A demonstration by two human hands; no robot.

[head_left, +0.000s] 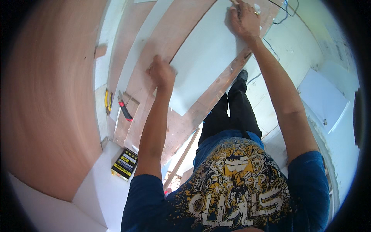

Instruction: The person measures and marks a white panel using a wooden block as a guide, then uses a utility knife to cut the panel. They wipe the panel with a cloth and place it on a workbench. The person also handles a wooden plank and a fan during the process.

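A white sheet (206, 58) lies aslant on a brownish board worktop (205, 102). At the sheet's left edge is my left hand (161, 72), slightly blurred, its fingers curled in. Whether it grips the sheet's edge or something small, I cannot make out. My right hand (246, 22) rests over the sheet's far right end, with a ring on one finger. Its fingers are bent together at the picture's top edge, and what they hold is hidden. Left of my left forearm lies a red and black utility knife (125, 111) on a small wooden piece (130, 103).
Yellow-handled pliers (108, 102) lie near the worktop's left side. A black and yellow box (125, 164) stands on a white surface. A long white strip (135, 52) runs along the worktop. A large wooden panel (50, 96) rises at left. Dark cables (271, 49) trail at right.
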